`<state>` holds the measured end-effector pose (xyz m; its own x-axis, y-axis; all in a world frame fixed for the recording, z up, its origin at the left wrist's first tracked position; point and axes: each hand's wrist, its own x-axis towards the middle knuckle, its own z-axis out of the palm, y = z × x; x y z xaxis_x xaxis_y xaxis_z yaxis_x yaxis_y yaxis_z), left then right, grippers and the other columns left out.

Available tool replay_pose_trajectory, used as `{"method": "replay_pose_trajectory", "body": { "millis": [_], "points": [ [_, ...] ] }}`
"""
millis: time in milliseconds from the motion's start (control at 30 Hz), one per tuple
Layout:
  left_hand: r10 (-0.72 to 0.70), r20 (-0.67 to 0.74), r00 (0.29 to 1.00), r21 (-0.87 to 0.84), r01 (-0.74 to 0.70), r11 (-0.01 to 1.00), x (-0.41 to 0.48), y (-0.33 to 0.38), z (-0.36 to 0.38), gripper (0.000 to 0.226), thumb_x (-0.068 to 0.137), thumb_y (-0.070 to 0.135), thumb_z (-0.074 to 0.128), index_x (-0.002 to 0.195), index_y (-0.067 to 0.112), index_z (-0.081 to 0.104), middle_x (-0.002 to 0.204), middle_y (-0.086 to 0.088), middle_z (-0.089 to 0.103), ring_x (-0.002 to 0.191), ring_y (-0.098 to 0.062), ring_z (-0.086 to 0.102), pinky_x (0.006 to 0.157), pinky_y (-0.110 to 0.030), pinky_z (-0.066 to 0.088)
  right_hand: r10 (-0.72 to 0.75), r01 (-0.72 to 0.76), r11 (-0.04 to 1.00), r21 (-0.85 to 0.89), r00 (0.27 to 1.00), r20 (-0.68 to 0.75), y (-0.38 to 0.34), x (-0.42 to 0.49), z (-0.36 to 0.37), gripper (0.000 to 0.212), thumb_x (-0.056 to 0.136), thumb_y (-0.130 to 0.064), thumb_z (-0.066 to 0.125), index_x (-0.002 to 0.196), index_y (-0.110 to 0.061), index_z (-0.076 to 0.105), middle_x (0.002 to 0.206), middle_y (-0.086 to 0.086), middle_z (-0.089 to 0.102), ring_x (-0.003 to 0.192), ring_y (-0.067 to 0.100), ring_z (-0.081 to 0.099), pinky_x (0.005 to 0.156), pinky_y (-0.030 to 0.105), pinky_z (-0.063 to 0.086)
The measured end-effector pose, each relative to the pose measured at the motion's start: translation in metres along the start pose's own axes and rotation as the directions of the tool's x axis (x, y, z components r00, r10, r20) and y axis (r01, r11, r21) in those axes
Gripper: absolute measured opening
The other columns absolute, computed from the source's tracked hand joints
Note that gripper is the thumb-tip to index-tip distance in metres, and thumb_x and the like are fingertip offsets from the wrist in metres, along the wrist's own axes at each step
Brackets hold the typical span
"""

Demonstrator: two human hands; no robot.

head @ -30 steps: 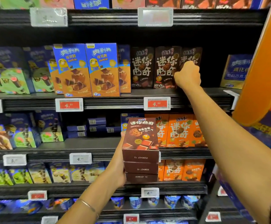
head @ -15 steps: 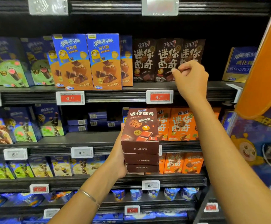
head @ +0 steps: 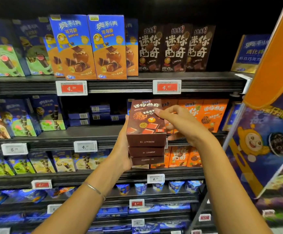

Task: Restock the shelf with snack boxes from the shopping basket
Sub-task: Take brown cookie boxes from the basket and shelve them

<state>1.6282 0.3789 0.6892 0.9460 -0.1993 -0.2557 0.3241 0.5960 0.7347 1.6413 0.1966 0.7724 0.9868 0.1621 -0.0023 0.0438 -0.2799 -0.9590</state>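
Note:
My left hand (head: 122, 147) grips a stack of three brown cookie boxes (head: 145, 130) from the left side, held in front of the middle shelves. My right hand (head: 179, 125) is on the stack's right side, thumb on the top box's face and fingers curled round its right edge. Three matching brown boxes (head: 176, 48) stand upright on the upper shelf (head: 196, 76), to the right of the blue-and-orange boxes. The shopping basket is not in view.
Blue-and-orange snack boxes (head: 90, 46) fill the upper shelf's middle, green-and-blue ones (head: 10, 53) its left. Orange cookie boxes (head: 210, 114) stand behind the stack. A dark gap lies right of the brown boxes. An orange and purple promotional stand (head: 269, 132) juts out at right.
My right hand left the brown boxes on the upper shelf and came down to the top box of the stack. The stack stayed in my left hand.

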Motion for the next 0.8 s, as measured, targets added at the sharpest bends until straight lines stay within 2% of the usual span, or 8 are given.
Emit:
{"method": "replay_pose_trajectory", "body": {
  "millis": [67, 167, 267, 367, 467, 600, 733, 800],
  "points": [
    [0.006, -0.003, 1.0, 0.034, -0.006, 0.999, -0.003, 0.0, 0.0, 0.074, 0.09, 0.081, 0.056, 0.117, 0.018, 0.082, 0.125, -0.014, 0.076, 0.106, -0.035, 0.075, 0.102, -0.053, 0.057, 0.013, -0.013, 1.0, 0.001, 1.0, -0.004, 0.001, -0.003, -0.002, 0.048, 0.084, -0.055, 0.075, 0.11, -0.019, 0.057, 0.104, 0.006, 0.073, 0.066, 0.004, 0.071, 0.048, 0.024, 0.052],
    [0.029, -0.017, 0.999, 0.089, -0.028, 0.996, -0.001, -0.001, -0.004, 0.073, 0.09, 0.079, 0.059, 0.124, 0.018, 0.078, 0.13, -0.015, 0.074, 0.114, -0.036, 0.073, 0.104, -0.053, 0.055, 0.02, -0.02, 1.0, -0.007, 1.0, 0.002, 0.001, -0.007, -0.007, 0.046, 0.085, -0.051, 0.076, 0.112, -0.019, 0.057, 0.101, 0.005, 0.071, 0.057, 0.001, 0.068, 0.047, 0.024, 0.052],
    [0.047, -0.028, 0.999, 0.124, -0.043, 0.991, 0.001, -0.002, -0.005, 0.069, 0.093, 0.075, 0.06, 0.128, 0.019, 0.076, 0.134, -0.015, 0.071, 0.125, -0.037, 0.068, 0.118, -0.059, 0.043, 0.0, 0.0, 1.0, 0.021, 1.0, 0.014, -0.002, -0.012, -0.012, 0.039, 0.085, -0.047, 0.078, 0.107, -0.021, 0.059, 0.102, 0.005, 0.075, 0.062, 0.004, 0.071, 0.047, 0.024, 0.052],
    [0.069, -0.028, 0.997, 0.155, -0.064, 0.986, 0.004, -0.002, -0.004, 0.063, 0.091, 0.076, 0.061, 0.121, 0.024, 0.079, 0.131, -0.012, 0.074, 0.123, -0.034, 0.07, 0.119, -0.059, 0.042, -0.029, 0.028, 0.999, 0.044, 0.999, 0.033, -0.005, -0.016, -0.017, 0.036, 0.086, -0.043, 0.077, 0.108, -0.022, 0.058, 0.1, 0.008, 0.078, 0.071, 0.011, 0.073, 0.049, 0.025, 0.053],
    [0.088, 0.01, 0.996, 0.165, -0.088, 0.982, 0.007, 0.0, -0.004, 0.064, 0.091, 0.075, 0.061, 0.128, 0.025, 0.076, 0.135, -0.012, 0.071, 0.126, -0.034, 0.068, 0.121, -0.06, 0.038, -0.095, 0.091, 0.992, 0.085, 0.994, 0.046, -0.009, -0.019, -0.022, 0.038, 0.087, -0.039, 0.078, 0.114, -0.019, 0.06, 0.103, 0.007, 0.077, 0.076, 0.014, 0.074, 0.054, 0.029, 0.057],
    [0.104, 0.02, 0.994, 0.179, -0.106, 0.978, 0.007, 0.006, 0.002, 0.048, 0.087, 0.077, 0.062, 0.1, 0.037, 0.084, 0.113, -0.005, 0.081, 0.096, -0.025, 0.079, 0.1, -0.056, 0.056, -0.221, 0.213, 0.966, 0.145, 0.975, 0.037, -0.017, -0.018, -0.034, 0.042, 0.078, -0.039, 0.079, 0.114, -0.02, 0.068, 0.106, 0.003, 0.076, 0.091, 0.019, 0.075, 0.062, 0.03, 0.057],
    [0.025, 0.008, 1.0, 0.153, -0.026, 0.988, 0.006, 0.008, 0.011, 0.066, 0.085, 0.079, 0.064, 0.116, 0.024, 0.082, 0.124, -0.013, 0.077, 0.108, -0.033, 0.077, 0.084, -0.045, 0.062, -0.29, 0.301, 0.93, 0.211, 0.954, -0.08, -0.031, -0.009, -0.051, 0.043, 0.078, -0.035, 0.075, 0.117, -0.018, 0.069, 0.104, 0.004, 0.076, 0.092, 0.021, 0.073, 0.058, 0.029, 0.054],
    [0.033, -0.04, 0.999, 0.166, -0.026, 0.986, 0.006, 0.008, 0.017, 0.072, 0.077, 0.08, 0.069, 0.118, 0.022, 0.081, 0.121, -0.014, 0.078, 0.107, -0.034, 0.077, 0.087, -0.047, 0.062, -0.329, 0.355, 0.909, 0.219, 0.933, -0.15, -0.041, -0.002, -0.063, 0.038, 0.083, -0.031, 0.073, 0.117, -0.017, 0.069, 0.103, 0.001, 0.077, 0.09, 0.017, 0.074, 0.059, 0.028, 0.055]
  ]
}}
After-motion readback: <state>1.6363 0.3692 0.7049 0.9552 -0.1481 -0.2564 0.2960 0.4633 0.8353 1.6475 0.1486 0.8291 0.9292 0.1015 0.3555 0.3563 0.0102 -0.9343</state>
